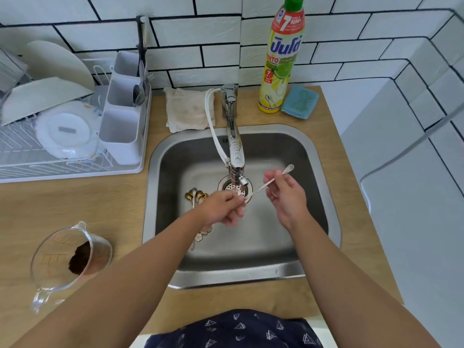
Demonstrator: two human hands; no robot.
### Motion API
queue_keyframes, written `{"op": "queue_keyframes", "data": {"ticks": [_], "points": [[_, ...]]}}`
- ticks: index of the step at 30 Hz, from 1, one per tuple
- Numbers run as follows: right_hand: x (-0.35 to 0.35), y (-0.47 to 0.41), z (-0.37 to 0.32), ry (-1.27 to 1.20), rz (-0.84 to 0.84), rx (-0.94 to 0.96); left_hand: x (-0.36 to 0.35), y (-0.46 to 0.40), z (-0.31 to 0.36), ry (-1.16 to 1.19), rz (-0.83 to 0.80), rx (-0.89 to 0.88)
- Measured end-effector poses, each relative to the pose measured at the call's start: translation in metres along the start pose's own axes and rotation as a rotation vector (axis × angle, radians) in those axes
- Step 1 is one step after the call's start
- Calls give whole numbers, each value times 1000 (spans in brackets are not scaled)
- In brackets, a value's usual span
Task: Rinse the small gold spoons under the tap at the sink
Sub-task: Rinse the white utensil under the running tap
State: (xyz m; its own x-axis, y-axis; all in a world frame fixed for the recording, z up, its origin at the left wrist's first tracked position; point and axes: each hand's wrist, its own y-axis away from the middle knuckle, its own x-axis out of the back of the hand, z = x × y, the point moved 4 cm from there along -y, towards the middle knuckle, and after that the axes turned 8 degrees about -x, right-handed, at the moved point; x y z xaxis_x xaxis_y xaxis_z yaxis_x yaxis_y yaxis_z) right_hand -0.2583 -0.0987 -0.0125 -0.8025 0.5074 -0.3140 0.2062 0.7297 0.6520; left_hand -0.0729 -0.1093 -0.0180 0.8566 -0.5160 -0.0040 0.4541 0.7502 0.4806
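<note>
Several small gold spoons (196, 195) lie in a bunch on the left of the steel sink (316, 172) floor, partly hidden by my left forearm. My right hand (286, 197) pinches a thin spoon (276, 177) over the sink, right of the tap (236, 151), with its bowl end pointing up and right. My left hand (223, 208) hangs over the drain (236, 190) with its fingers curled; it is blurred and I cannot tell whether it holds anything. The tap spout ends just above the drain.
A dish rack (62, 136) with plates and a white cutlery caddy stands at the left. A glass measuring jug (67, 257) with brown residue sits on the wooden counter at front left. Behind the sink are a folded cloth (187, 109), a dish-soap bottle (281, 59) and a blue sponge (300, 101).
</note>
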Motion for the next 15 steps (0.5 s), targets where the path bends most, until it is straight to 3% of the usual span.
{"op": "queue_keyframes", "data": {"ticks": [3, 8, 15], "points": [[-24, 4, 31, 43, -102, -148, 8, 24, -8, -280, -88, 12], [-62, 19, 80, 100, -286, -351, 27, 71, -30, -350, -305, 175], [-69, 19, 79, 132, -125, -206, 50, 78, -34, -469, -247, 134]]}}
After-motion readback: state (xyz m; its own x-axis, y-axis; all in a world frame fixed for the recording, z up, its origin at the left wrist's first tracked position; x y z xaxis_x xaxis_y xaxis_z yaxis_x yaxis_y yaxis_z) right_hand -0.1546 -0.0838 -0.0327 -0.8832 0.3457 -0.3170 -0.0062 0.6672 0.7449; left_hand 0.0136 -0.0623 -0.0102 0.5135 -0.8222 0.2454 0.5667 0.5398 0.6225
